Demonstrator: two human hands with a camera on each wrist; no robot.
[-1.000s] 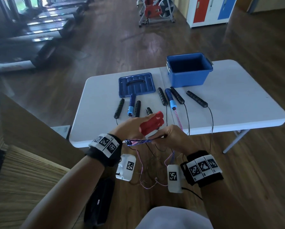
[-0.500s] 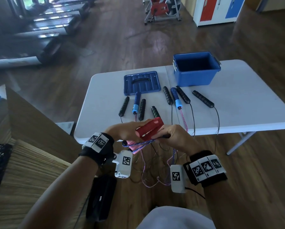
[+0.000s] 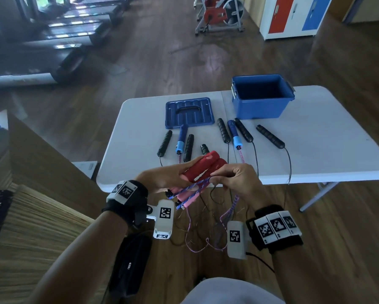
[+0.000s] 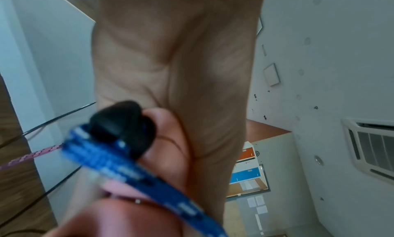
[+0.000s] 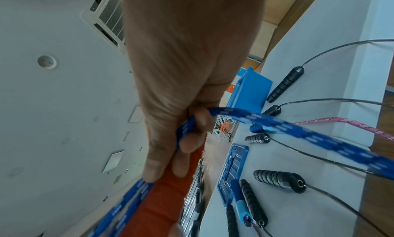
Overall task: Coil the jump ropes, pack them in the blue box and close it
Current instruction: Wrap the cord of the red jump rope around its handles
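In front of the table's near edge my left hand [image 3: 173,175] grips the two red jump-rope handles [image 3: 202,168] side by side. Their black end caps [image 4: 121,127] show beside my palm in the left wrist view. My right hand [image 3: 232,178] pinches the blue patterned rope [image 3: 189,189] and lays it against the red handles [image 5: 168,190]; the blue rope [image 5: 298,131] loops past my fingers [image 5: 194,139]. The open blue box [image 3: 262,96] stands at the back of the white table [image 3: 326,145], with its lid [image 3: 189,113] flat to its left.
Several black and blue-handled jump ropes [image 3: 234,134] lie in a row on the table, their cords hanging over the near edge to the wooden floor. A black bag [image 3: 129,264] sits by my legs. Treadmills [image 3: 52,51] and an exercise bike [image 3: 219,14] stand beyond.
My hands have stayed together at the handles; the right hand has brought the blue rope up along the red handles, which now tilt more upright. The camera view shifted slightly.
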